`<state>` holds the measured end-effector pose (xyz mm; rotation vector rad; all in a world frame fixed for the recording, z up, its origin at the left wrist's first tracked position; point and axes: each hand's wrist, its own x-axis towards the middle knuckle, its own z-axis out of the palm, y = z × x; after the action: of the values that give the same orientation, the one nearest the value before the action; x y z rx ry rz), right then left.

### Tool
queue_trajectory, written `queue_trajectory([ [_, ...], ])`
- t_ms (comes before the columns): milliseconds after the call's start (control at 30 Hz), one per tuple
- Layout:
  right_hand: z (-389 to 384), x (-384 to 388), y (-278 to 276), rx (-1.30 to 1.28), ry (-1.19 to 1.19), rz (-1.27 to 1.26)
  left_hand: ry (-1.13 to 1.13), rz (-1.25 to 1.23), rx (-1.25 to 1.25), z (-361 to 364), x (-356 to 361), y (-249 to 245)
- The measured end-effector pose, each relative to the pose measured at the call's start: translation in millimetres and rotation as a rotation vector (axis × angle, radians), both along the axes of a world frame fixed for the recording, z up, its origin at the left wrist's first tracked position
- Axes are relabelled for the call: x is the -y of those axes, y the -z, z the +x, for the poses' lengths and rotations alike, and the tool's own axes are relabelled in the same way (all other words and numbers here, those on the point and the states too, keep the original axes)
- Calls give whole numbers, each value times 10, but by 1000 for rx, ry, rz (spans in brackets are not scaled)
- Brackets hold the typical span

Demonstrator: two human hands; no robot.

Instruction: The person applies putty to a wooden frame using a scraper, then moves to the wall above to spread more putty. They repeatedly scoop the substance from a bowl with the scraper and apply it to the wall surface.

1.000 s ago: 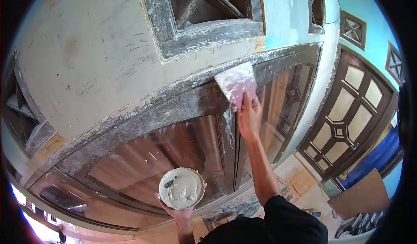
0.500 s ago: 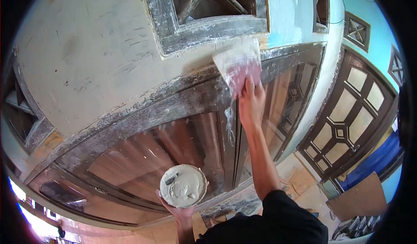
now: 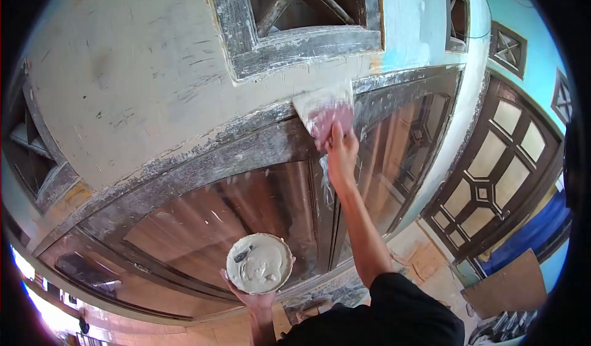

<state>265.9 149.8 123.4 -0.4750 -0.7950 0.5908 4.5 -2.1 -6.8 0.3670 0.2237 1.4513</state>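
My right hand grips a wide putty knife, its flat pale blade smeared white and its lower part reddish. The blade's far edge lies against the wall strip just above the brown wooden door frame. Low in the view, my left hand supports a round tub from beneath. Smooth off-white putty fills it, with a small dark object lying in the putty.
Above is a weathered wooden vent frame with crossed bars. The grey wall spreads left. Glass-panelled doors stand before me. At right are another panelled door, a blue cloth and a brown board.
My right hand and the putty knife have moved left and slightly down along the wall strip over the door frame. My left hand and the tub have stayed nearly still.
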Motion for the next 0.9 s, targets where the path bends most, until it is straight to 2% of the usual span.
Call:
queue_trajectory([
  [100, -147, 247, 105, -146, -63, -4, 7, 36, -1, -3, 18, -44],
  [167, -114, 280, -51, -164, -110, 80, -21, 19, -21, -14, 1, -11],
  [233, -93, 224, -343, -128, -55, 151, -38, -8, -49, -23, -14, 42],
  [300, -53, 79, -200, -58, -71, 142, -39, -29, -41, -30, -28, 84],
  [367, -96, 43, 38, -66, -48, -16, -3, -18, -26, -30, -5, 48],
  [500, -194, 355, 240, -84, -91, -65, 3, -71, 73, 5, -37, 42],
  [667, -170, 538, 232, -160, -59, -101, 33, -30, -45, 50, -84, 78],
  [733, -161, 643, 246, -41, 24, -81, 36, -73, -31, 86, -78, 23],
  [900, -116, 900, 253, -13, 25, -117, 60, -21, -24, 86, -98, 115],
])
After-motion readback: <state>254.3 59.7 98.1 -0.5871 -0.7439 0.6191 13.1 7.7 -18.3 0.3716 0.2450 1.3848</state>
